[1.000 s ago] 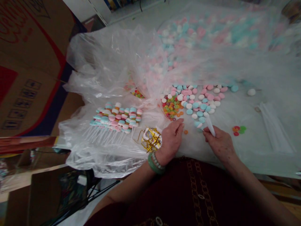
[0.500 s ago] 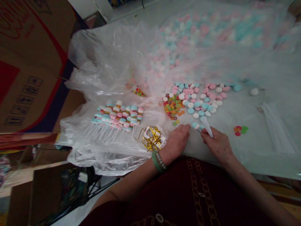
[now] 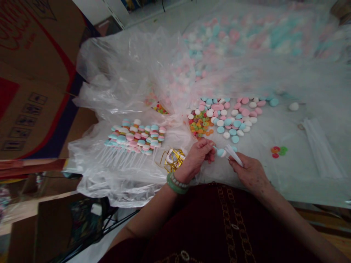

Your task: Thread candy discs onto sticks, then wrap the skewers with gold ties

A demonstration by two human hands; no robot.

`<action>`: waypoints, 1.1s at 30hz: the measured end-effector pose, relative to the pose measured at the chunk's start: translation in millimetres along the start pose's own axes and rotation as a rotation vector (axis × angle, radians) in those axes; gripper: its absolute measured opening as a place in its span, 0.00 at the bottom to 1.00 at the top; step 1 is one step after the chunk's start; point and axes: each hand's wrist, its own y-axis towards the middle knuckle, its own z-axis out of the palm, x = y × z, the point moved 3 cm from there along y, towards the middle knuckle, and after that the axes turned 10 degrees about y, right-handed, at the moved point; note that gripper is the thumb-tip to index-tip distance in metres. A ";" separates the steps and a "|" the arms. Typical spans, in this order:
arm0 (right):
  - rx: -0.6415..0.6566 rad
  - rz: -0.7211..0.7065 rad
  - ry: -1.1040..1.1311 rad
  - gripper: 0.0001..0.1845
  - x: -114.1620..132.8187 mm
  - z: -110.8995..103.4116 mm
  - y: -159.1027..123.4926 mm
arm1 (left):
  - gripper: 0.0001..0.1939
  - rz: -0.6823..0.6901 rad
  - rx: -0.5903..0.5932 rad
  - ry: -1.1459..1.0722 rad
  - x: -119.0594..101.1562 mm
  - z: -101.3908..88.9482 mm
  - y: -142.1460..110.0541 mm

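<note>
My left hand (image 3: 197, 157), with a green bangle and bead bracelet at the wrist, is pinched on a blue and white candy disc (image 3: 221, 152). My right hand (image 3: 248, 171) grips a white stick in a clear sleeve (image 3: 233, 154) whose tip meets that candy. Both hands hover just above the table's near edge. Beyond them lies a heap of loose pink, blue and white discs (image 3: 233, 115) and a smaller pile of small orange and green ring candies (image 3: 199, 125).
Finished candy sticks (image 3: 135, 137) lie in a row on crumpled clear plastic at left. A bundle of gold twist ties (image 3: 174, 159) sits by my left wrist. Clear sleeves (image 3: 319, 146) lie at right, three coloured rings (image 3: 278, 151) near them. A cardboard box (image 3: 30, 80) stands far left.
My left hand has lifted off the table and pinched a candy disc. My right hand has tilted the stick down and left so its tip meets the candy.
</note>
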 end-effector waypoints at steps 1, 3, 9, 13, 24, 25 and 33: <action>-0.001 0.000 -0.011 0.14 -0.3 0.0 0.3 | 0.14 -0.006 0.005 -0.050 0.5 1.0 -0.5; 0.009 0.003 -0.017 0.14 -1.5 -0.6 0.7 | 0.15 -0.024 0.015 -0.116 2.4 2.7 -1.0; 0.053 -0.078 -0.105 0.13 1.2 3.5 0.0 | 0.13 -0.058 0.044 -0.085 9.8 8.5 -0.9; 0.011 -0.156 -0.203 0.15 8.6 8.3 1.2 | 0.13 -0.137 0.044 -0.121 14.9 12.5 -1.0; -0.039 -0.081 -0.014 0.15 -3.2 8.8 1.2 | 0.14 -0.163 -0.009 -0.139 15.6 17.3 0.2; -0.040 -0.084 -0.008 0.15 -0.8 10.9 2.0 | 0.14 -0.166 -0.016 -0.119 16.6 19.2 -0.2; -0.081 0.014 0.121 0.14 -0.3 -10.1 8.0 | 0.19 -0.116 -0.017 0.170 10.0 25.5 -4.8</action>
